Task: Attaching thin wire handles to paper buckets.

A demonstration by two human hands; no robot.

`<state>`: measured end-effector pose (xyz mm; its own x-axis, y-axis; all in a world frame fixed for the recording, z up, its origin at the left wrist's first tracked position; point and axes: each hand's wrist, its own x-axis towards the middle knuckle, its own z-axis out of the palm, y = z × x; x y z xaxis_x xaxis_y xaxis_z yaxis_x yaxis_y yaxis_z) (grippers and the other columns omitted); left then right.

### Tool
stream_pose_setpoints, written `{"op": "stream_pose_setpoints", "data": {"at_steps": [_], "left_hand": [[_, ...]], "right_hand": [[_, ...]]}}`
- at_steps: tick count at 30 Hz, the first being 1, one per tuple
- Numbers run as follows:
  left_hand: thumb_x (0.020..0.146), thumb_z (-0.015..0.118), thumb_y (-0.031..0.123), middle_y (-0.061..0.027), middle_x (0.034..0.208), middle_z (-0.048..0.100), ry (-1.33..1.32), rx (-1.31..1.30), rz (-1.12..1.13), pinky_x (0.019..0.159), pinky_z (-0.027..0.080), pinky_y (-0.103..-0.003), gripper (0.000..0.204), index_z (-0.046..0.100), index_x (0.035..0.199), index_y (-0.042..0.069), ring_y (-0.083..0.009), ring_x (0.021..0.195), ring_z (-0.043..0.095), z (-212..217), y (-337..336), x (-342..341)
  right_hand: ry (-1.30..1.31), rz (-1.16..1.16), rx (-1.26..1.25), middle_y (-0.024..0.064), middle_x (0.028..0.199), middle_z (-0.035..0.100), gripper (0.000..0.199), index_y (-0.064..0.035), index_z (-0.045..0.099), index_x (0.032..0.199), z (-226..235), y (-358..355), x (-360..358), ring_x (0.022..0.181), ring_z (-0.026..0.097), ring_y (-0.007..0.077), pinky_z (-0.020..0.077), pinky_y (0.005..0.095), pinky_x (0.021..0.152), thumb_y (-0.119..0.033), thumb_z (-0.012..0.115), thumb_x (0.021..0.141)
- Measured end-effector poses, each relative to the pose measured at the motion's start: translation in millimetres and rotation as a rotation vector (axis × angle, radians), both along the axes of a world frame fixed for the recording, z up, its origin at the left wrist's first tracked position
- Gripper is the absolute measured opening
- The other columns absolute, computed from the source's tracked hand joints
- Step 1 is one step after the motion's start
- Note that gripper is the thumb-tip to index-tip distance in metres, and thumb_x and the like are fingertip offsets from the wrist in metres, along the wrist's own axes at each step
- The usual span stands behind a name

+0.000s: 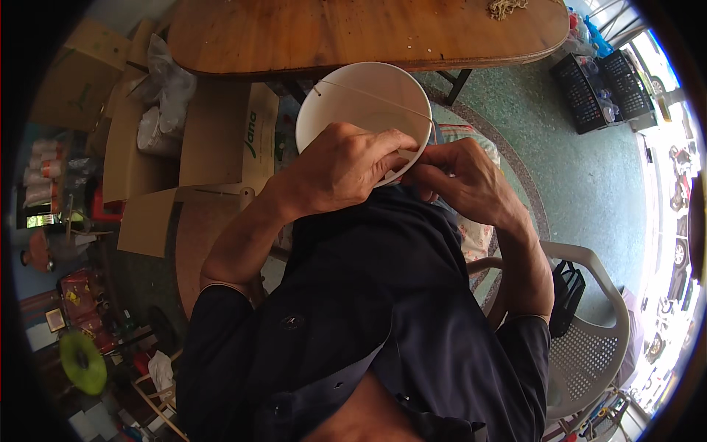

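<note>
A white, round, deep tub (313,121) rests in front of my waist, its wide mouth facing up. From a small hole near its left rim, a thin pale cord (375,102) runs across the mouth to the right side. My left hand (342,169) lies over the near rim, with its bent fingers reaching inside the right wall. Just outside that rim, my right hand (468,180) has thumb and fingers pinched together, close to the left fingertips. Whatever sits between the right fingertips is too small or hidden to make out.
A brown wooden table (368,33) stands beyond the tub. Open cardboard boxes (213,140) with plastic bags (166,88) are at left. A grey perforated chair (585,353) holding a black bag (567,295) is at right; black crates (600,92) sit farther off.
</note>
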<state>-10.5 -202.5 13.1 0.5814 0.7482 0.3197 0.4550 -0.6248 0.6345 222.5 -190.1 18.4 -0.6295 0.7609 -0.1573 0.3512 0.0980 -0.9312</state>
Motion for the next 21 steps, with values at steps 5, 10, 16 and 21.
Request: {"op": "stream_pose_setpoints", "data": {"at_steps": [5,10,16,21], "left_hand": [[0.091,0.069,0.002,-0.0160,0.079,0.072,0.034,0.081,-0.010,0.064,0.056,-0.041,0.017,0.067,0.108,0.005,-0.0334,0.074,0.073,-2.9,-0.9,2.5],[0.088,0.067,-0.005,-0.0130,0.080,0.071,0.141,0.132,-0.037,0.062,0.054,-0.039,0.015,0.067,0.101,0.002,-0.0307,0.074,0.072,9.1,-3.2,7.8],[0.090,0.066,0.008,-0.0121,0.070,0.068,0.285,0.226,-0.101,0.060,0.055,-0.042,0.008,0.062,0.085,0.004,-0.0316,0.067,0.071,11.3,4.2,16.4],[0.088,0.069,0.004,-0.0108,0.072,0.067,0.187,0.210,-0.069,0.058,0.053,-0.040,0.005,0.064,0.090,0.006,-0.0294,0.066,0.070,3.0,7.3,14.1]], "right_hand": [[-0.070,0.030,-0.040,0.0047,0.074,0.070,0.026,0.0008,0.078,0.104,0.4,2.2,3.0,0.070,0.065,0.0096,0.0511,0.0275,0.065,-0.017,0.061,0.095],[-0.085,0.040,-0.059,0.0066,0.074,0.072,0.025,0.0013,0.078,0.101,7.4,0.5,4.6,0.069,0.066,0.0107,0.0522,0.0280,0.065,-0.016,0.060,0.094],[-0.080,0.029,-0.081,0.0091,0.077,0.074,0.026,0.0011,0.078,0.101,-6.8,3.0,6.6,0.071,0.070,0.0132,0.0561,0.0297,0.068,-0.016,0.060,0.095],[-0.040,0.055,-0.112,0.0084,0.077,0.073,0.028,0.0026,0.077,0.104,-14.4,11.2,8.8,0.072,0.069,0.0155,0.0569,0.0310,0.070,-0.016,0.057,0.097]]}}
